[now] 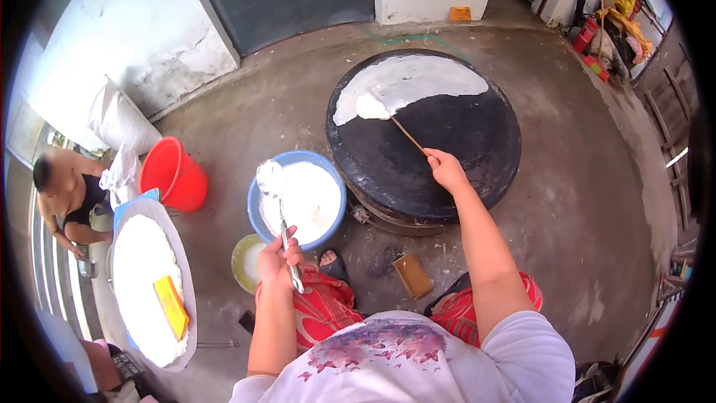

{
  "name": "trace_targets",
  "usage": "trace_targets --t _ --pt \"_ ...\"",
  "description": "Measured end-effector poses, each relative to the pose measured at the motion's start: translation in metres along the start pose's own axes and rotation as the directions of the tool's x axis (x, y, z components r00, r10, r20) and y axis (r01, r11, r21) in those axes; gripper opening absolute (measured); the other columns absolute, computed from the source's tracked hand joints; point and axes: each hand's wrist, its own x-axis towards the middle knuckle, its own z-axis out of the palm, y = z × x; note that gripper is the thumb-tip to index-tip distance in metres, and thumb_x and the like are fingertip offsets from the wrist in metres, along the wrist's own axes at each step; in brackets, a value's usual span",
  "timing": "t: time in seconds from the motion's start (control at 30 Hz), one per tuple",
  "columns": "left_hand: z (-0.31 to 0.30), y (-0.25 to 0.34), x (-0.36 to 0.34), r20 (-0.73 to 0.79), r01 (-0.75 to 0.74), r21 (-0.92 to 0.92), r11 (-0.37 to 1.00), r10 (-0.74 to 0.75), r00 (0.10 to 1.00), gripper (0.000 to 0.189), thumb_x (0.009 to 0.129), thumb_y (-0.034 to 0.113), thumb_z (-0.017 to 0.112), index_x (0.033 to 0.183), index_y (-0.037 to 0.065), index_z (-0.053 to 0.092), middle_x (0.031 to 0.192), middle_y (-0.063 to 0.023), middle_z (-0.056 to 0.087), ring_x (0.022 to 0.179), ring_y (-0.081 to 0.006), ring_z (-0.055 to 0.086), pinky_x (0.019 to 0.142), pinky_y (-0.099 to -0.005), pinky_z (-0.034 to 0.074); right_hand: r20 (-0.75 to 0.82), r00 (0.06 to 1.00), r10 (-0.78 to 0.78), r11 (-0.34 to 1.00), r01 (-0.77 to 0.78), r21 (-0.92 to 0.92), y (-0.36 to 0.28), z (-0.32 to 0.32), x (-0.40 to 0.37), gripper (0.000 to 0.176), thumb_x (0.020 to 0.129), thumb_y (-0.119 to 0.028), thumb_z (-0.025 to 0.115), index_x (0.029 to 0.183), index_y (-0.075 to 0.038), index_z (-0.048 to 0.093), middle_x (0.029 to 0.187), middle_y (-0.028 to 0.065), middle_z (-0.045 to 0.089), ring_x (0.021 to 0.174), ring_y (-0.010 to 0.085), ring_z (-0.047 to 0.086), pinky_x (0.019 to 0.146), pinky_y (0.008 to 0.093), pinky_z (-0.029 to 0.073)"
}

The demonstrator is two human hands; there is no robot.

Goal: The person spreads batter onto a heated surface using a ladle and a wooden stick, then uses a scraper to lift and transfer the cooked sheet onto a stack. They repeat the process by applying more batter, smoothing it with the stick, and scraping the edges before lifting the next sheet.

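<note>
Gripping the spreader stick (409, 135), right fingers (441, 161) sit apart from the batter (418, 78); left fingers (279, 252) clasp the ladle (283, 218).

The griddle (447, 157) sits on the floor, batter (418, 78) across its far part, the spreader (395, 123) resting on it. Just left stands the bowl (298, 157), the ladle (282, 216) above it. Further left is the bucket (175, 175), with the tray (192, 306) nearer.

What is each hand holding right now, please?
Left hand: closed on the ladle, above the blue basin.
Right hand: closed on the spreader stick, on the black griddle.
</note>
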Motion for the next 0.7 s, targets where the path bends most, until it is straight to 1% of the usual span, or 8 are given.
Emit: trace_targets --t 0.13,0.2,0.33,0.4,0.47,0.57,0.63,0.7 --pt "0.001 0.0 -0.001 -0.028 0.005 -0.008 1.0 -0.005 1.0 0.03 0.091 0.018 0.033 0.108 -0.004 0.045 0.065 -0.0033 0.043 0.046 -0.008 0.035 0.037 -0.0191 0.029 0.121 0.993 -0.002 0.998 -0.006 0.067 -0.023 -0.032 -0.012 0.025 0.083 -0.019 0.049 0.106 -0.014 0.06 0.097 0.0131 0.061 0.092 0.0278 0.058 0.08 0.032 0.044" --pt "-0.003 0.002 0.001 -0.029 -0.015 0.009 1.0 0.015 0.999 0.031 0.091 0.018 0.033 0.109 -0.004 0.045 0.066 -0.0033 0.042 0.047 -0.0081 0.034 0.037 -0.0194 0.029 0.148 0.979 0.138 0.99 -0.142 0.018 -0.028 -0.035 -0.013 0.026 0.083 -0.02 0.05 0.106 -0.015 0.059 0.098 0.0128 0.061 0.092 0.0274 0.057 0.08 0.0324 0.044" --pt "-0.006 0.004 0.001 0.032 0.001 -0.003 1.0 -0.001 0.999 0.03 0.091 0.018 0.031 0.107 -0.004 0.044 0.068 -0.0046 0.042 0.049 -0.0092 0.035 0.038 -0.0201 0.03 0.048 0.999 0.002 0.999 0.0 -0.049 -0.024 0.001 -0.016 0.026 0.082 -0.024 0.05 0.107 -0.02 0.059 0.099 0.0112 0.06 0.093 0.0265 0.057 0.079 0.0335 0.044" --pt "-0.009 0.005 0.002 0.061 0.019 -0.013 1.0 -0.018 0.998 0.029 0.091 0.017 0.03 0.106 -0.004 0.044 0.07 -0.0059 0.043 0.05 -0.01 0.035 0.039 -0.0206 0.03 0.079 0.994 0.082 0.975 -0.064 -0.214 -0.057 -0.023 -0.033 0.026 0.082 -0.021 0.052 0.105 -0.018 0.06 0.096 0.0095 0.062 0.089 0.024 0.059 0.077 0.0308 0.045" --pt "-0.011 0.005 0.003 0.068 0.013 -0.004 1.0 -0.013 0.998 0.029 0.091 0.017 0.03 0.105 -0.004 0.044 0.07 -0.006 0.043 0.05 -0.0102 0.035 0.039 -0.0207 0.03 0.053 0.998 0.031 0.976 -0.019 -0.216 -0.051 -0.042 -0.045 0.026 0.08 -0.021 0.054 0.106 -0.022 0.06 0.093 0.0076 0.062 0.086 0.0232 0.06 0.075 0.0307 0.045" --pt "-0.012 0.006 0.001 0.071 0.001 0.017 1.0 -0.002 0.997 0.029 0.091 0.017 0.03 0.105 -0.004 0.045 0.07 -0.006 0.043 0.05 -0.0103 0.035 0.039 -0.0207 0.03 0.014 0.987 0.163 0.964 -0.156 -0.213 -0.025 -0.045 -0.056 0.025 0.081 -0.026 0.052 0.106 -0.024 0.06 0.099 0.008 0.061 0.092 0.0265 0.057 0.078 0.034 0.045" --pt "-0.013 0.005 -0.001 0.071 0.01 0.019 1.0 -0.011 0.997 0.029 0.091 0.017 0.03 0.105 -0.004 0.045 0.07 -0.006 0.043 0.05 -0.0104 0.035 0.039 -0.0208 0.03 -0.192 0.97 0.148 0.989 -0.149 0.01 0.018 -0.014 -0.053 0.026 0.083 -0.024 0.051 0.108 -0.02 0.059 0.101 0.0108 0.06 0.094 0.0269 0.057 0.08 0.0323 0.044" --pt "-0.012 0.006 -0.003 0.07 0.026 0.018 0.999 -0.027 0.997 0.028 0.091 0.017 0.031 0.104 -0.004 0.045 0.07 -0.0064 0.043 0.05 -0.0107 0.036 0.04 -0.021 0.031 -0.05 0.995 0.09 0.987 -0.083 0.139 0.011 0.004 -0.066 0.027 0.084 -0.021 0.048 0.109 -0.014 0.058 0.103 0.0142 0.059 0.096 0.0268 0.057 0.082 0.0305 0.043"
